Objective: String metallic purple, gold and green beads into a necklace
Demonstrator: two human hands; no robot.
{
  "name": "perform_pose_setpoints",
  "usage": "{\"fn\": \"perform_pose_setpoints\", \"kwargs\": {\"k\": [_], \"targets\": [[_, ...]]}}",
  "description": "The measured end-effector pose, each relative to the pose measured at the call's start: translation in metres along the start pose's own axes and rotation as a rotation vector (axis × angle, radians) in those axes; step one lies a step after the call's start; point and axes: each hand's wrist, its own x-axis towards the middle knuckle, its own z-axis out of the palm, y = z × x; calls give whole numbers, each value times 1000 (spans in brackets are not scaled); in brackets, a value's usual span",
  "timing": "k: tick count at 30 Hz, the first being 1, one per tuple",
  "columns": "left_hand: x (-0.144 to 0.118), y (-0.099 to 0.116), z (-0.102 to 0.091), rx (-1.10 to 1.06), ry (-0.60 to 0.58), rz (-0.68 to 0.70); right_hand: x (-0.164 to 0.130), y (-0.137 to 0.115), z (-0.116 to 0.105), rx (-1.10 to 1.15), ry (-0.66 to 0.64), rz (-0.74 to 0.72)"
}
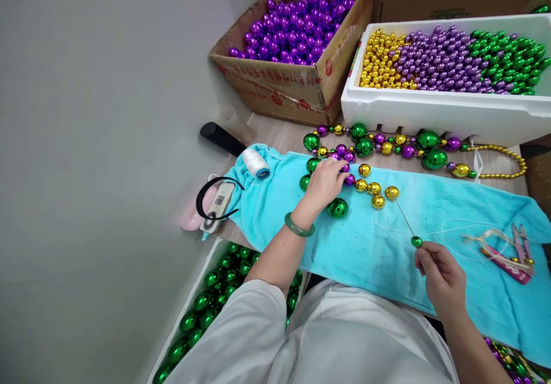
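Right hand (443, 278) pinches a thin needle (404, 217) carrying one small shiny green bead (416, 241) over the turquoise towel (451, 212); left hand (325, 183) fingers purple beads (346, 169) beside four loose gold beads (375, 192), one big green bead (337, 208) near its wrist

- Red printing along the near flap and side of the cardboard box (275, 88) at far centre: too blurred to read.
- Round red mark on that box's right face: illegible.
- Barcode label on the small white device (218, 205) at left, near the black headband: digits too small to make out.
- No other writing legible.
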Motion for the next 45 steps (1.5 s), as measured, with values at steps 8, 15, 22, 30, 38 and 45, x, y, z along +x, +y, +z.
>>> {"fn": "perform_pose_setpoints", "kwargs": {"k": [8, 15, 22, 30, 38, 45], "targets": [[8, -5, 28, 382, -220, 154, 4, -6, 13, -5, -39, -18], [17, 4, 12, -462, 5, -22, 5, -12, 7, -47, -26, -60], [-1, 41, 6, -1743, -187, -377, 3, -22, 6, -90, -39, -130], [-9, 47, 8, -1853, -254, -343, 4, -26, 3, -106, 29, -114], [-10, 46, 10, -1726, -203, -345, 4, -24, -2, -116, 36, -66], [-7, 44, 7, -1693, -161, -299, 2, -19, -7, -130, 62, -70]]}}
